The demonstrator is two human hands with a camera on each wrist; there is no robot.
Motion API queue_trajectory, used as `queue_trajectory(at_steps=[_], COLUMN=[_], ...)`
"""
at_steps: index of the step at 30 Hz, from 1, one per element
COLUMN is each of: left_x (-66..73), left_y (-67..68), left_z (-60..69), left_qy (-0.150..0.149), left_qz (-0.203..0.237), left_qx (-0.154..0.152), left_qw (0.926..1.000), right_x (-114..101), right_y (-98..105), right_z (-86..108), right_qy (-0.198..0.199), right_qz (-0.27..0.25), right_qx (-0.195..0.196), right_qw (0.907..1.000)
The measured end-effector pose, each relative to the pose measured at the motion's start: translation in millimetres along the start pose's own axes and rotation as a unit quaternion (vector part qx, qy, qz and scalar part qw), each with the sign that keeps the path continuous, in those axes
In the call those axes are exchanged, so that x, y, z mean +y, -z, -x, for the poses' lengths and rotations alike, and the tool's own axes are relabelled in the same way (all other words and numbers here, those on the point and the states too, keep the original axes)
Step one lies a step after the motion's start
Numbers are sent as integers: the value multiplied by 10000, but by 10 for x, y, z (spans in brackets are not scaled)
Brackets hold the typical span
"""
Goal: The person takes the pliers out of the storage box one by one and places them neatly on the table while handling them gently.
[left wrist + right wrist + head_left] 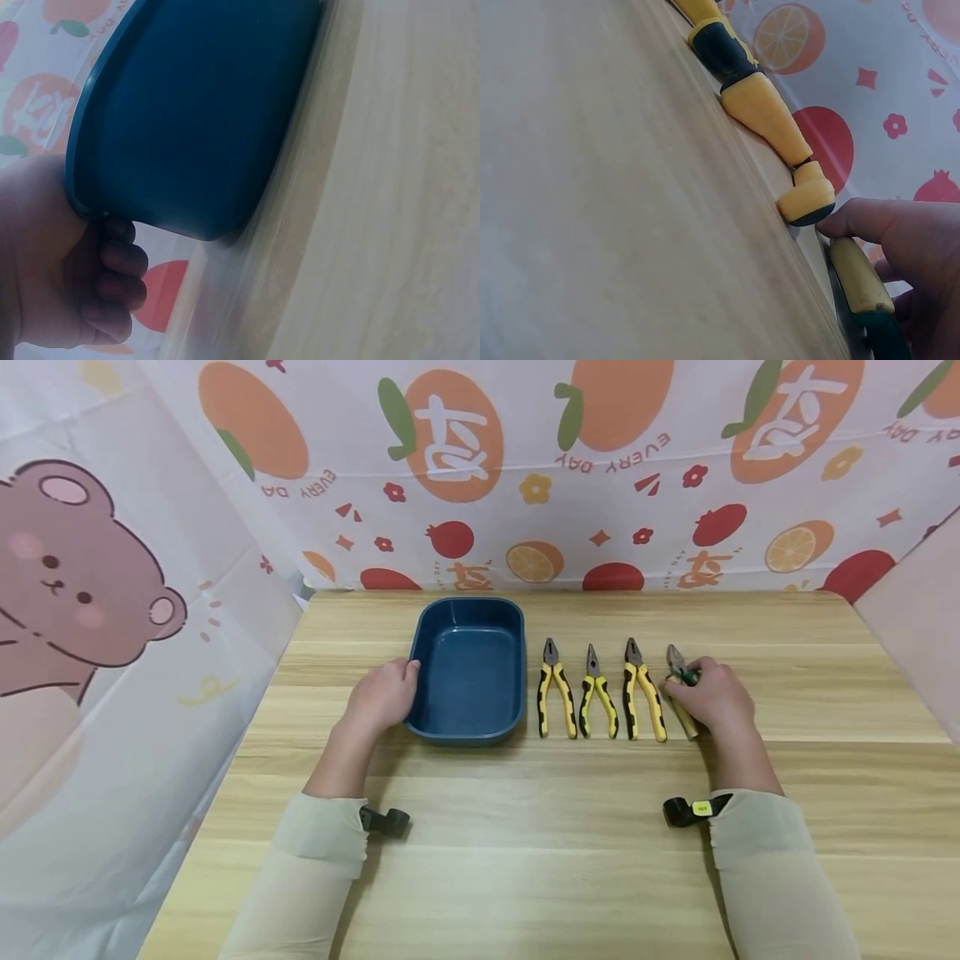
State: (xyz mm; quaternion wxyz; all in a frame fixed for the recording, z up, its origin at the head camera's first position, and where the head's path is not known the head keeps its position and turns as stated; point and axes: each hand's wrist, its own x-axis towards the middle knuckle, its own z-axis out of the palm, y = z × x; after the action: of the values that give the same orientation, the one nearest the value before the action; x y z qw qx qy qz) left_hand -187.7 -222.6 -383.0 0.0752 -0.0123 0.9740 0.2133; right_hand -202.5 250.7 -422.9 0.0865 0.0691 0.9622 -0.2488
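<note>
A deep blue rectangular plastic basin (468, 685) stands at the left of the row of tools. My left hand (386, 693) pinches its left rim, thumb over the edge; the left wrist view shows the fingers (120, 259) curled below that rim. At the row's right end lies a pair of pliers (682, 714) with pale yellow and green handles. My right hand (716, 693) grips it around the handles, and its head points away from me. In the right wrist view the thumb (862, 217) lies along the pale handle (859, 277); the other fingers are partly hidden behind it.
Between basin and right hand lie yellow-and-black combination pliers (557, 689), smaller needle-nose pliers (597, 693) and another yellow-and-black pair (641, 689), side by side on the wooden table (540, 860). A fruit-print cloth (570, 510) hangs behind the table, a bear-print one (150, 710) at left.
</note>
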Motion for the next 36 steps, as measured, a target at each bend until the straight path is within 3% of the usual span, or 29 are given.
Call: queue_trajectory(at_steps=[8, 17, 36], left_x=[-37, -58, -94], left_y=[38, 89, 140], left_z=[6, -23, 76], left_qy=[56, -48, -31], left_qz=[36, -5, -40], left_qx=[-86, -52, -79], left_qw=[9999, 10000, 10000], right_x=[-14, -16, -49], right_y=[-24, -13, -38], right_z=[-22, -23, -2], right_qy=[186, 83, 98], right_qz=[-383, -658, -709], right_qx=[-4, -12, 159], right_qw=[9991, 9978, 9973])
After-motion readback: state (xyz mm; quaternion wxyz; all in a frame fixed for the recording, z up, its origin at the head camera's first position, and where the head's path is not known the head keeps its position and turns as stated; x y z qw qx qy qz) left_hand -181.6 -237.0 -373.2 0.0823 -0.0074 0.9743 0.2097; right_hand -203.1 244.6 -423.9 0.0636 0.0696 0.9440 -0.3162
